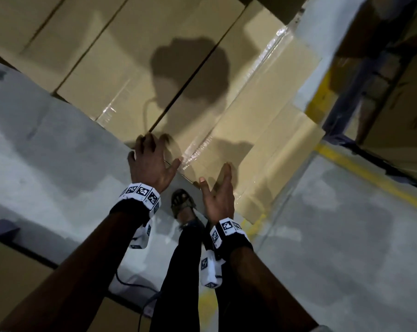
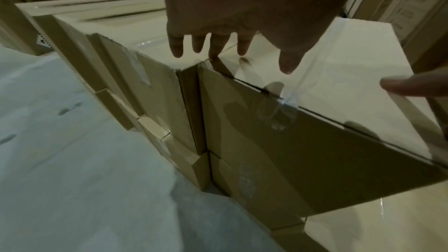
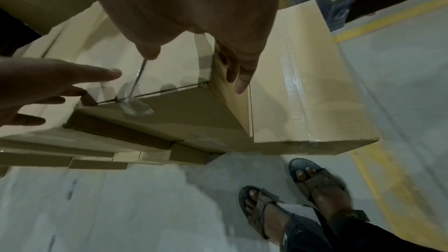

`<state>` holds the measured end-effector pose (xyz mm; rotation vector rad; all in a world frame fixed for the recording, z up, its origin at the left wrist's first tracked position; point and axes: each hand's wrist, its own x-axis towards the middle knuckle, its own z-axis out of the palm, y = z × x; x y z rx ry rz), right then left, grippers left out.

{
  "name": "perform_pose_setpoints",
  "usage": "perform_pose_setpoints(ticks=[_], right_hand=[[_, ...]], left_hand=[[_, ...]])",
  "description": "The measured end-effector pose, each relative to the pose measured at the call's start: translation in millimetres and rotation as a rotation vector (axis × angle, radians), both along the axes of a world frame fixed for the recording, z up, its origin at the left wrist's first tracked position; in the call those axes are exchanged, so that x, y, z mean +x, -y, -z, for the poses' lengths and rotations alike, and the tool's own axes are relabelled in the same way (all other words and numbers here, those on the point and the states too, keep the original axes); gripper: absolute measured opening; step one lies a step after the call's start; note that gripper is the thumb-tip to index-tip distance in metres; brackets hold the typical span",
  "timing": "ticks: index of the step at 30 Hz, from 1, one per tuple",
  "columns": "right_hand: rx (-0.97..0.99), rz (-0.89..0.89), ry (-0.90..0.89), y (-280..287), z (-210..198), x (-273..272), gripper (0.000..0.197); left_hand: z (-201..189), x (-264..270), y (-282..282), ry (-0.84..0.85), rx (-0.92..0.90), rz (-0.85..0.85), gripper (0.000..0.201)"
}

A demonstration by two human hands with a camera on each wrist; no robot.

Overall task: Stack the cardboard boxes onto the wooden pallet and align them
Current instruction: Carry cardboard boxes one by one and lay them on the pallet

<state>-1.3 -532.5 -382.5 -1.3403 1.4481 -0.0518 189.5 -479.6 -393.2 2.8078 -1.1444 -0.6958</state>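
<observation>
Floor: grey concrete floor [image 1: 346, 236], scuffed, with a yellow painted line [image 1: 370, 178] running along the right side.
Stack: cardboard boxes [image 1: 121, 75] packed side by side in rows, tops level, narrow dark seams between them; more tiers visible below in the left wrist view.
Nearest box: top corner box [image 2: 315, 102] at the near end of the stack, sealed with clear tape [image 2: 300, 87] along its top and down its front face; butted against the neighbouring box on its left with a thin gap.
Lower box: long box [image 3: 303, 93] lying beside and lower than the corner box, on its right.
Pallet: not made out under the boxes.
Left hand [image 1: 150, 164]: fingers spread and straight, tips at the seam on the near top edge; contact too blurred to tell; gripping nothing.
Right hand [image 1: 218, 197]: fingers extended and relaxed, set by the right side face of the corner box; touching or not unclear; holding nothing.
Feet: sandals [image 3: 286, 198] on the concrete just before the stack.
Wrists: white marker-patterned bands [image 1: 142, 195].
</observation>
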Motion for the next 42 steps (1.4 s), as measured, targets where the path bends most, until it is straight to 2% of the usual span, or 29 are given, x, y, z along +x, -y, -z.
perform_pose_setpoints(ticks=[5, 8, 12, 14, 16, 17, 20, 25, 28, 32, 39, 42], right_hand=[[0.024, -0.001, -0.002, 1, 1, 1, 0.092], [-0.036, 0.022, -0.026, 3, -4, -3, 0.094], [-0.188, -0.086, -0.085, 4, -21, -6, 0.083], [-0.224, -0.082, -0.107, 10, -21, -3, 0.079], [-0.172, 0.026, -0.084, 19, -13, -1, 0.076], [-0.136, 0.080, -0.053, 23, -7, -1, 0.075], [-0.088, 0.119, 0.021, 29, 10, 3, 0.073], [-0.049, 0.092, 0.041, 31, 29, 7, 0.074], [-0.056, 0.074, 0.035, 33, 25, 6, 0.077], [-0.099, 0.087, -0.022, 39, 18, -5, 0.079], [-0.272, 0.210, -0.063, 71, 24, -54, 0.083], [-0.321, 0.206, -0.032, 90, 29, -79, 0.076]], left_hand=[[2, -4, 7, -0.023, -0.157, -0.039, 0.080], [-3, -3, 13, -0.050, -0.213, -0.033, 0.085], [-9, -39, 22, -0.103, -0.142, 0.208, 0.094], [-6, -40, 26, -0.057, -0.162, 0.139, 0.091], [0, -24, 30, -0.044, -0.237, -0.001, 0.082], [4, -15, 31, -0.045, -0.267, -0.018, 0.078], [13, 5, 31, -0.029, -0.227, 0.053, 0.073], [24, 23, 21, -0.003, -0.231, 0.021, 0.076], [23, 16, 22, 0.009, -0.187, 0.041, 0.075], [14, 3, 33, -0.012, -0.267, 0.015, 0.074], [-1, -62, 42, -0.161, -0.311, -0.116, 0.072], [3, -83, 47, -0.247, -0.301, -0.151, 0.072]])
